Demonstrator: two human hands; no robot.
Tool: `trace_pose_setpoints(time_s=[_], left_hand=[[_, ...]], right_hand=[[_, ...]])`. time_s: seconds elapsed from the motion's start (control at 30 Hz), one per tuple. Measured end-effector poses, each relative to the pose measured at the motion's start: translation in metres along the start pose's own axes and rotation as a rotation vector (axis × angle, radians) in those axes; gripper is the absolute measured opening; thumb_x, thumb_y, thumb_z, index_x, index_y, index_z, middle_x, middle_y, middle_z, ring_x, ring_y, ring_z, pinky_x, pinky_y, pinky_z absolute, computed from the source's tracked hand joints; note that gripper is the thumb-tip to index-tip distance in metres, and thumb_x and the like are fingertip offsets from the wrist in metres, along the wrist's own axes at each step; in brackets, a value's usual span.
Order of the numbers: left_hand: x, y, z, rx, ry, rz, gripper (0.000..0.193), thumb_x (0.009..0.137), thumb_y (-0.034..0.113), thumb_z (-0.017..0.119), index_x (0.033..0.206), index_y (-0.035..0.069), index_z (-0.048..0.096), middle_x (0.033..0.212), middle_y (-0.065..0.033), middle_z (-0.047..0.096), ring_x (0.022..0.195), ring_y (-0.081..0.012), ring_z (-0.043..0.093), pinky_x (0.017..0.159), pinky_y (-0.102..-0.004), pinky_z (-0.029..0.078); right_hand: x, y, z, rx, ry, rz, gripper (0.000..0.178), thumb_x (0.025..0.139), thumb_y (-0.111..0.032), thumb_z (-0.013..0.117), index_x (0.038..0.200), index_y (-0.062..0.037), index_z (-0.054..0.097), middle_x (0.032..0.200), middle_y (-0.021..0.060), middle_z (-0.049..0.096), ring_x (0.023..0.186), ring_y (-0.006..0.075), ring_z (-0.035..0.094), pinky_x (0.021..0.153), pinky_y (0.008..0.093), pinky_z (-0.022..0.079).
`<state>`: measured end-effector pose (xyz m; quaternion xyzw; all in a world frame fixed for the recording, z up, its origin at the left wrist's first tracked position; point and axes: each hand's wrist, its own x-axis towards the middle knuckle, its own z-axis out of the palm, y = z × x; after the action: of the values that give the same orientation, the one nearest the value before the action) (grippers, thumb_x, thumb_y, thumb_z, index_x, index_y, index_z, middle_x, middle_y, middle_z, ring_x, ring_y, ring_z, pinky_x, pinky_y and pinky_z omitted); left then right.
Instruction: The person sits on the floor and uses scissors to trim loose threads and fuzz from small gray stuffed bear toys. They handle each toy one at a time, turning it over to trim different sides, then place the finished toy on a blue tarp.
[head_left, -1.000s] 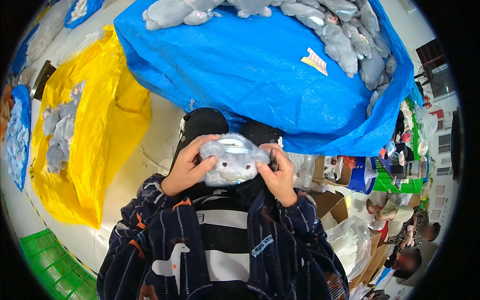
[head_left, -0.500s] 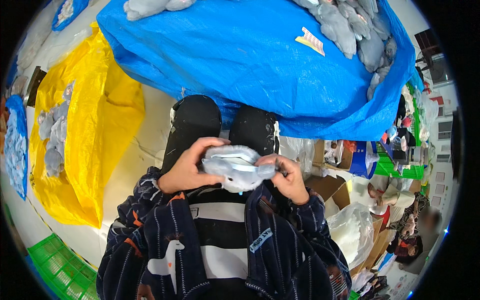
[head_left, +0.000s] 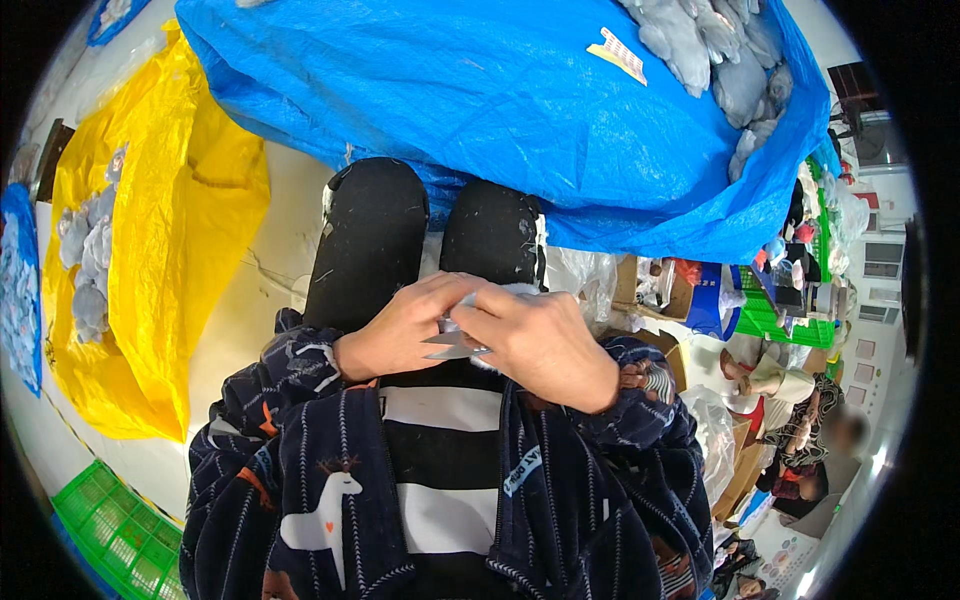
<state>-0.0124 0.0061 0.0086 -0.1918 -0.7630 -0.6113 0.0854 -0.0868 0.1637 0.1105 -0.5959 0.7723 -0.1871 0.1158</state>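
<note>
A small grey plush piece (head_left: 462,347) is held above my lap, mostly covered by my fingers. Its pale fuzzy edge (head_left: 522,289) shows beyond the knuckles of my right hand (head_left: 545,343). On the other side, my left hand (head_left: 402,318) is closed round the piece, its fingertips meeting those of the right. The right hand lies partly over it, thumb and fingers pinched together. What exactly lies between the fingertips is hidden.
Before my knees spreads a large blue sheet (head_left: 480,130) with grey plush pieces (head_left: 690,50) heaped at its far right. To the left are a yellow sack (head_left: 150,260) holding similar pieces and a green crate (head_left: 125,535). Boxes, clear bags and other people are at right.
My right hand has moved left and over the plush piece, against my left hand. The piece's opening and white strip, visible before, are now covered. The view has shifted slightly.
</note>
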Motion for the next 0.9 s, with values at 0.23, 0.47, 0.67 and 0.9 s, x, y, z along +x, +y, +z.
trace_pose_setpoints(time_s=[0.23, 0.47, 0.67, 0.9], left_hand=[[0.005, 0.005, 0.006, -0.015, 0.082, -0.072, 0.049, 0.073, 0.022, 0.071, 0.113, 0.001, 0.053, 0.106, -0.0180, 0.060, 0.094, -0.0354, 0.059, 0.079, -0.0394, 0.047], [0.013, 0.006, 0.016, 0.105, 0.112, -0.196, 0.044, 0.073, 0.018, 0.068, 0.108, 0.003, 0.048, 0.091, -0.0176, 0.060, 0.084, -0.0366, 0.060, 0.067, -0.0413, 0.048], [0.005, 0.000, 0.015, 0.236, 0.101, -0.160, 0.037, 0.072, 0.013, 0.064, 0.105, 0.001, 0.049, 0.086, -0.0188, 0.059, 0.079, -0.0369, 0.060, 0.065, -0.0420, 0.048], [-0.015, -0.019, 0.018, 0.099, 0.150, -0.015, 0.033, 0.073, 0.009, 0.064, 0.103, -0.001, 0.053, 0.089, -0.0193, 0.060, 0.079, -0.0358, 0.062, 0.067, -0.0375, 0.050]], right_hand=[[-0.006, -0.009, 0.010, -0.262, 0.030, 0.096, 0.027, 0.067, -0.011, 0.068, 0.091, -0.0044, 0.057, 0.083, 0.0067, 0.054, 0.063, 0.0218, 0.061, 0.053, 0.0335, 0.048], [-0.018, -0.004, 0.021, -0.173, 0.255, 0.248, 0.026, 0.068, -0.004, 0.065, 0.093, -0.0058, 0.056, 0.084, 0.0079, 0.056, 0.064, 0.0245, 0.061, 0.055, 0.0352, 0.048], [-0.038, 0.021, 0.020, -0.026, 0.403, 0.558, 0.013, 0.077, -0.006, 0.064, 0.087, -0.0018, 0.057, 0.079, 0.0151, 0.060, 0.069, 0.0348, 0.060, 0.059, 0.0381, 0.047], [-0.068, 0.081, 0.073, 0.849, 0.224, 0.944, 0.022, 0.087, -0.024, 0.060, 0.084, -0.0025, 0.060, 0.066, 0.0032, 0.058, 0.055, 0.0144, 0.051, 0.050, 0.0289, 0.040]])
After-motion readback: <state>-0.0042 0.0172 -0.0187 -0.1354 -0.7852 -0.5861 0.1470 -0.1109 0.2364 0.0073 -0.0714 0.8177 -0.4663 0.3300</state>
